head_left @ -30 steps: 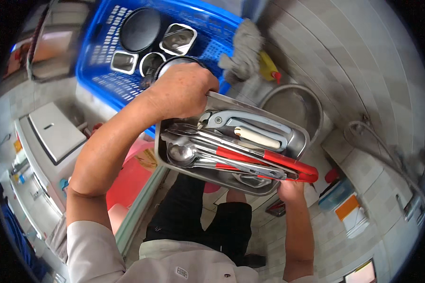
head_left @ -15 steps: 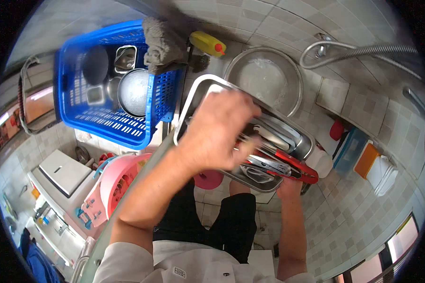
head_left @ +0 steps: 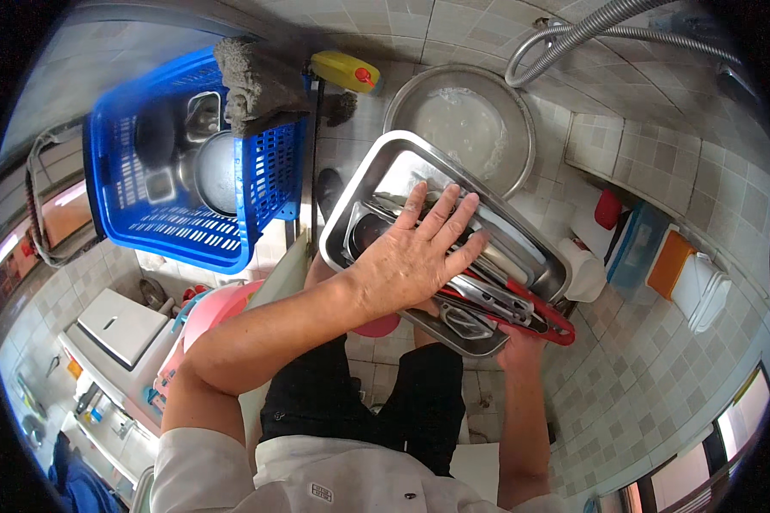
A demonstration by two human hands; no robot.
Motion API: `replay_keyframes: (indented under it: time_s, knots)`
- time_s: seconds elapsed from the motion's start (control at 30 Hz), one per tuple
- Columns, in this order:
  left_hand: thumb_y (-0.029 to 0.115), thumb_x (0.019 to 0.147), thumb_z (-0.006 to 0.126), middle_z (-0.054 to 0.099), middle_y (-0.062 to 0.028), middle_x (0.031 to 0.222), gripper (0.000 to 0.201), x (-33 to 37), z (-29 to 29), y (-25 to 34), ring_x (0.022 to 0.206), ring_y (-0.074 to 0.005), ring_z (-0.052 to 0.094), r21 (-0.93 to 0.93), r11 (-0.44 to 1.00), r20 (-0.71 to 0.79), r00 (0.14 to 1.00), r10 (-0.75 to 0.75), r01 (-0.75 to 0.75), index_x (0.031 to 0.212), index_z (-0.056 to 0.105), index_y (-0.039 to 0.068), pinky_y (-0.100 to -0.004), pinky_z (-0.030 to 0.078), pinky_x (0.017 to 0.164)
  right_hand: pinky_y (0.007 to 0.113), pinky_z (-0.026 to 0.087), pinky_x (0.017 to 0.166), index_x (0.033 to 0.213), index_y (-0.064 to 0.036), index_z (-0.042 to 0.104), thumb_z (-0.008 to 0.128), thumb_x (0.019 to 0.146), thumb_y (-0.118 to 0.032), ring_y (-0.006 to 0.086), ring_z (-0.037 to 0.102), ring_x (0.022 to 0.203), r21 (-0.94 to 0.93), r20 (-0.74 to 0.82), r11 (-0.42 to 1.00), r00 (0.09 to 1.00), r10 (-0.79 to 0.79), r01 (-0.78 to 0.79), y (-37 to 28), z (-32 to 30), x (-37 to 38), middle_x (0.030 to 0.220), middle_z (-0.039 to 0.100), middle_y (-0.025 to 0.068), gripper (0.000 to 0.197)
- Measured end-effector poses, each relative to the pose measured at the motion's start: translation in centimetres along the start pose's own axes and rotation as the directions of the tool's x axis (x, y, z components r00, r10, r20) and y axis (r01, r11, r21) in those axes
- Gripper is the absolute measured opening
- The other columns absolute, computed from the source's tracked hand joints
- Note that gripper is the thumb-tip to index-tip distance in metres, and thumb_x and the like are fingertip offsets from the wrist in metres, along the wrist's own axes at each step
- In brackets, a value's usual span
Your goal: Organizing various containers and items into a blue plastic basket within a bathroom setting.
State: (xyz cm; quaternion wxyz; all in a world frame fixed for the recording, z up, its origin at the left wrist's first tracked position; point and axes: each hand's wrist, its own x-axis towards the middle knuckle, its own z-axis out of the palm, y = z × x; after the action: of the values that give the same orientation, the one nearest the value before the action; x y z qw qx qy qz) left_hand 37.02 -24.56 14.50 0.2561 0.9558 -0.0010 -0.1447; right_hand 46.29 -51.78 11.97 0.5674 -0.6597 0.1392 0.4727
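A rectangular stainless steel tray (head_left: 340,229) is tilted over my lap, filled with metal kitchen utensils. My left hand (head_left: 406,261) lies on the utensils near the tray's middle, palm down with fingers spread. At the tray's near right corner, my right hand (head_left: 520,349) is closed around the rim, its fingers partly hidden underneath. Red-handled tongs (head_left: 558,329) stick out over that corner, just above my right hand. A long flat silver utensil (head_left: 506,261) lies along the far side, and a dark round piece (head_left: 368,232) sits at the left end, partly covered by my left hand.
Behind the tray stands a wide metal basin (head_left: 458,128) of cloudy water. A blue basket (head_left: 269,171) with metal pans and a grey cloth (head_left: 252,85) on its rim is at left. A yellow bottle (head_left: 338,70) lies beyond; a metal hose (head_left: 590,30) hangs at upper right.
My left hand, blurred and raised over the tray before, has come down onto the utensils with its fingers spread. My right hand keeps its hold. The whole view has shifted slightly.
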Motion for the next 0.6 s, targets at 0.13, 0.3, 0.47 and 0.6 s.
replay_keyframes:
  time_s: [0.13, 0.3, 0.47, 0.6]
  knots:
    - [0.052, 0.056, 0.081, 0.026, -0.0265, 0.151, 0.103, 0.2, 0.6, -0.1, 0.139, -0.0433, 0.027, 0.007, 0.999, -0.020, 0.999, 0.039, -0.039, 0.139, 0.039, 0.009, -0.0578, 0.026, 0.112, 0.042, 0.057, 0.086, 0.114, -0.0003, 0.056, 0.062, 0.082, 0.004, 0.0261, 0.064, 0.098, 0.199, 0.045, 0.976, 0.994, -0.096, 0.085, -0.4, 1.1, -0.6, 0.110, 0.064, 0.0140, 0.034]
    - [0.044, 0.067, 0.075, 0.027, -0.0274, 0.150, 0.088, 0.6, 2.8, 0.2, 0.137, -0.0430, 0.031, 0.049, 0.998, -0.095, 0.994, 0.050, -0.045, 0.139, 0.040, 0.009, -0.0567, 0.031, 0.108, 0.042, 0.056, 0.087, 0.113, -0.0001, 0.056, 0.064, 0.079, 0.006, 0.0245, 0.063, 0.100, 0.124, -0.114, 0.991, 0.993, -0.041, 0.055, -0.6, 0.9, -1.8, 0.110, 0.063, 0.0138, 0.036]
    - [0.041, 0.066, 0.078, 0.026, -0.0235, 0.152, 0.088, 0.6, 4.5, 0.2, 0.138, -0.0421, 0.031, -0.093, 0.992, -0.126, 0.989, 0.078, -0.090, 0.140, 0.040, 0.012, -0.0579, 0.033, 0.107, 0.037, 0.054, 0.089, 0.123, 0.0002, 0.051, 0.062, 0.074, 0.013, 0.0225, 0.062, 0.103, 0.017, -0.278, 1.000, 0.961, 0.004, 0.000, -0.7, 0.5, -3.3, 0.117, 0.060, 0.0125, 0.053]
    - [0.041, 0.055, 0.086, 0.024, -0.0223, 0.153, 0.101, 1.1, 5.3, 0.9, 0.139, -0.0415, 0.029, -0.247, 0.961, -0.096, 0.990, 0.101, -0.122, 0.140, 0.039, 0.014, -0.0578, 0.032, 0.108, 0.035, 0.054, 0.089, 0.122, 0.0001, 0.053, 0.061, 0.075, 0.010, 0.0212, 0.062, 0.103, -0.183, -0.211, 0.982, 0.973, -0.094, 0.056, -1.4, -0.4, -4.3, 0.114, 0.062, 0.0116, 0.049]
